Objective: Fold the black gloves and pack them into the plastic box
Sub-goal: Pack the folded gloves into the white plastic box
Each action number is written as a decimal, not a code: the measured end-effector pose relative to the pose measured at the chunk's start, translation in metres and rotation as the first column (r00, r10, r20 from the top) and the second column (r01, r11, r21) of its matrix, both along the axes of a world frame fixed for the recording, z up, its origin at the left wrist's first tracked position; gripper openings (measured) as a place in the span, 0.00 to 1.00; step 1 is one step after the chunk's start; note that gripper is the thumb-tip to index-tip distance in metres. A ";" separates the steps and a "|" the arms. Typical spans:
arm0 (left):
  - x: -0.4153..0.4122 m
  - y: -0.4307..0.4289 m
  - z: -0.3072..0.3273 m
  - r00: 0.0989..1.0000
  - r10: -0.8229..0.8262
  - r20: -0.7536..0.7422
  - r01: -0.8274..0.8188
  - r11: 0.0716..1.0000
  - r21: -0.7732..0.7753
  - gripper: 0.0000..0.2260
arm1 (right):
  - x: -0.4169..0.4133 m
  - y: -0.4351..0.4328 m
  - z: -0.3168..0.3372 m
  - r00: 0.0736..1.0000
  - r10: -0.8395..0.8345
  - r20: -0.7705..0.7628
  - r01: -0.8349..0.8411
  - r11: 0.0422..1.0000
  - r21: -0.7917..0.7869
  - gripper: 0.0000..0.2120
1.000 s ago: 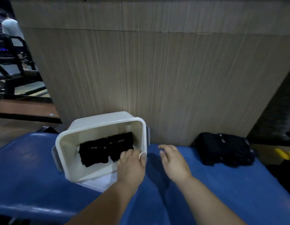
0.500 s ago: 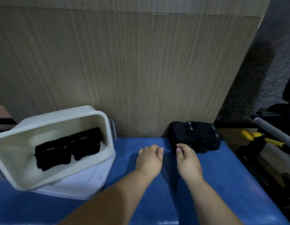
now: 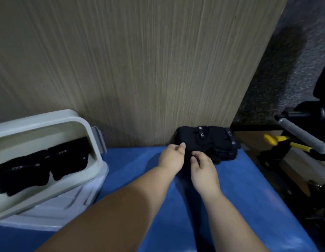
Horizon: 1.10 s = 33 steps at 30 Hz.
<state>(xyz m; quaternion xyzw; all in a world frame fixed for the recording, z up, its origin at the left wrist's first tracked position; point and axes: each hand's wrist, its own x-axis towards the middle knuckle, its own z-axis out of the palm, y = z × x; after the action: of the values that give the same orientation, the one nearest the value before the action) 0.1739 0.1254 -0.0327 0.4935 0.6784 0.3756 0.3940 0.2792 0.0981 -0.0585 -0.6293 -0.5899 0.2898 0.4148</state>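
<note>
With left hand [image 3: 171,158] and right hand [image 3: 203,167] half-curled at the near edge of the black glove pile [image 3: 212,142], far right corner of the blue table [image 3: 136,160], hold on cloth unclear: pinch only the top glove, peel slowly, leave the rest stacked.

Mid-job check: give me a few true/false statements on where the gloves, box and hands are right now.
The plastic box already holds folded black gloves. True.
The loose glove pile lies on the floor. False: it sits on the blue surface, against the wood panel.
The left hand and right hand are both at the pile's near edge. True.
The left hand grips the box rim. False: it is at the pile, apart from the box.
The box is open on top. True.
</note>
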 end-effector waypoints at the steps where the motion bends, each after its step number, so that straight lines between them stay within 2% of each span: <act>1: 0.001 0.004 0.001 1.000 0.011 0.012 -0.011 1.000 -0.013 0.18 | 0.001 0.001 -0.001 1.000 0.002 0.001 -0.002 1.000 -0.001 0.15; 5: 0.008 0.018 0.005 0.990 0.088 0.111 -0.080 0.994 -0.078 0.20 | 0.001 0.003 -0.002 1.000 0.021 0.003 -0.021 0.999 -0.024 0.16; 7: 0.011 0.025 0.006 0.989 0.108 0.105 -0.097 0.989 -0.110 0.23 | 0.001 0.004 -0.002 0.999 0.033 0.011 -0.033 0.999 -0.035 0.16; 11: 0.014 0.031 0.006 0.983 0.124 0.132 -0.109 0.988 -0.113 0.19 | 0.002 0.004 -0.001 0.999 0.046 0.012 -0.046 0.998 -0.032 0.16; 15: 0.015 0.029 0.007 0.931 0.127 0.343 -0.119 0.992 -0.044 0.04 | 0.001 0.001 0.001 1.000 0.029 0.006 -0.029 1.000 -0.001 0.15; 20: 0.006 0.021 0.021 0.767 0.100 0.634 -0.132 0.991 0.004 0.03 | -0.002 -0.002 0.003 0.998 -0.037 -0.047 0.040 0.996 0.083 0.12; 25: -0.012 0.010 0.031 0.658 0.095 0.747 -0.152 0.988 0.009 0.05 | -0.007 0.000 0.008 0.976 -0.079 -0.202 0.103 0.988 0.113 0.07; 27: -0.023 0.001 0.034 0.643 0.098 0.760 -0.167 0.986 0.014 0.05 | -0.010 0.000 0.012 0.936 -0.101 -0.336 0.141 0.985 0.099 0.09; 30: -0.044 -0.014 0.035 0.661 0.108 0.742 -0.169 0.986 0.007 0.07 | -0.016 -0.003 0.024 0.819 -0.117 -0.562 0.136 0.991 -0.009 0.09; 33: -0.069 -0.030 0.030 0.689 0.083 0.720 -0.091 0.995 -0.028 0.10 | -0.025 -0.003 0.031 0.670 -0.077 -0.738 -0.015 0.993 -0.118 0.16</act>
<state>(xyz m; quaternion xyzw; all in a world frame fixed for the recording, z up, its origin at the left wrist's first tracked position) 0.1050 0.0952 -0.0024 0.2763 0.4907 0.5605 0.6071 0.2538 0.0952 -0.0276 -0.4900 -0.3425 0.5463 0.5867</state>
